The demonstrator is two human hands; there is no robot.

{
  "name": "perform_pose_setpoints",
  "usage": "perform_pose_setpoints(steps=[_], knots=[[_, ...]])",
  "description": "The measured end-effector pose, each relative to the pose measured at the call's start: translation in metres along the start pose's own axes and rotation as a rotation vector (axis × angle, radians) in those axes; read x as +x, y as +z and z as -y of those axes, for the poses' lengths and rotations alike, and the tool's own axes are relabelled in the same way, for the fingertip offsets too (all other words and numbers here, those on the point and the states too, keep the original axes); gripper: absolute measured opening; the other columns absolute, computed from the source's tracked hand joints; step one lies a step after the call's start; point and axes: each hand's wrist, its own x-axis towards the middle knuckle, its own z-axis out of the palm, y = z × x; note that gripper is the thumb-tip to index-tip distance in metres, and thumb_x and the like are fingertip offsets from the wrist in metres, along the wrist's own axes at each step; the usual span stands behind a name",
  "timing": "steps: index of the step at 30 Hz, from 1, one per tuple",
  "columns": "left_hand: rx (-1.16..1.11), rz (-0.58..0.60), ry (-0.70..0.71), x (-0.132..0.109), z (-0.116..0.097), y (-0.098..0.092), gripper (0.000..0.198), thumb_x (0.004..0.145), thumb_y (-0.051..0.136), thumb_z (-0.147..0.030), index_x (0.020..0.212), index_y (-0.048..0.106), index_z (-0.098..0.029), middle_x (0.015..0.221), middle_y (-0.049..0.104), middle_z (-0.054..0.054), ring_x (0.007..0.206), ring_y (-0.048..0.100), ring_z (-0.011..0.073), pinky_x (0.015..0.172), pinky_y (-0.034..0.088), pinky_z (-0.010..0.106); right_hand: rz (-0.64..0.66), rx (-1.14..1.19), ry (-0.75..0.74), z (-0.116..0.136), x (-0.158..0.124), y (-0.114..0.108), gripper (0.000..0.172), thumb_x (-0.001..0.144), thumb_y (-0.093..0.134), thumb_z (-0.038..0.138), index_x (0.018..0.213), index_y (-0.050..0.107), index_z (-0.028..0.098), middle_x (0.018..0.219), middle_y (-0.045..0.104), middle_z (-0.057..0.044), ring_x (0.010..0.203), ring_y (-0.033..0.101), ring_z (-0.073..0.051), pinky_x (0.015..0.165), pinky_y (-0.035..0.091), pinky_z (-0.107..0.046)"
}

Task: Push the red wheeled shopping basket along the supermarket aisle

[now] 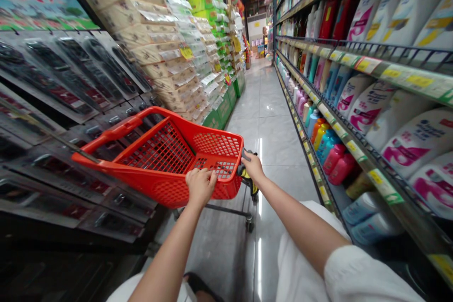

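Note:
A red shopping cart (152,188) with a perforated basket stands at an angle in the aisle, left of centre. No goods show inside its basket. My left hand (201,185) is closed over the near side rim of the basket. At the cart's right end, my right hand (252,165) has its fingers wrapped round a dark grey part beside the basket's corner. Black and yellow pieces hang just under that hand.
Shelves of shampoo bottles (368,104) line the right side. Hanging packaged goods (71,71) are close on the left, with stacked tissue packs (170,56) beyond. A shiny tiled floor (272,137) runs ahead between them.

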Motion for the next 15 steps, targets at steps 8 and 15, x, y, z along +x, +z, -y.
perform_pose_setpoints(steps=[8, 15], knots=[[-0.007, -0.046, -0.028, 0.013, -0.005, 0.005, 0.047, 0.09, 0.036, -0.041, 0.067, 0.072, -0.021, 0.075, 0.069, 0.006, 0.076, 0.053, 0.0223, 0.072, 0.027, 0.036, 0.136, -0.129, -0.075, 0.007, -0.08, -0.004, 0.043, 0.072, 0.062, 0.024, 0.115, 0.068, 0.023, 0.116, 0.067, -0.005, 0.109, 0.061, -0.023, 0.102, 0.043, -0.041], [0.003, -0.07, 0.004, 0.006, -0.001, 0.003, 0.048, 0.089, 0.035, -0.038, 0.058, 0.067, -0.021, 0.068, 0.067, 0.005, 0.07, 0.05, 0.0201, 0.07, 0.027, 0.036, -0.07, -0.084, 0.116, 0.006, -0.032, -0.021, 0.047, 0.068, 0.054, 0.018, 0.113, 0.068, 0.023, 0.108, 0.069, -0.003, 0.102, 0.064, -0.021, 0.095, 0.048, -0.037]])
